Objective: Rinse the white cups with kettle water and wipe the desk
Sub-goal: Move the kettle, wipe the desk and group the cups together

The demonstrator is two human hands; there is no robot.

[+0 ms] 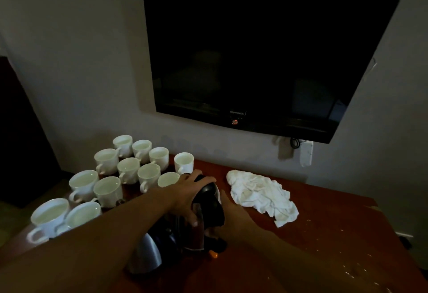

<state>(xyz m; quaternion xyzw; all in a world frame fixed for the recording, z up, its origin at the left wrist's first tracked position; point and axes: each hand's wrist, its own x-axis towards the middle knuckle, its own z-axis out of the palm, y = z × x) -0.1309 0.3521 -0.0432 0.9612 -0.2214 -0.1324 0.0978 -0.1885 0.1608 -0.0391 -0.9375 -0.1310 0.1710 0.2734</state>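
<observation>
Cups cluster in rows at the worktop's back-left corner and down its left edge, upright, mouths up, likely lined up so the kettle can go down the rows. Some seem to hold pale liquid; too dim to be sure. Kettle stands near the front edge, about mid-worktop, just right of the cups. Its dark lid looks tipped up. Cloth lies crumpled toward the back edge, right of the kettle, apart from it, probably parked for the wipe. White specks dot the front-right corner, so wiping looks not yet done.

Left hand lies over the lid top, fingers curled round it, thumb down its near side. Right hand is at the kettle's right side by the handle, fingers fairly straight; whether it grips, cannot tell. Hands close together, both on the kettle.
</observation>
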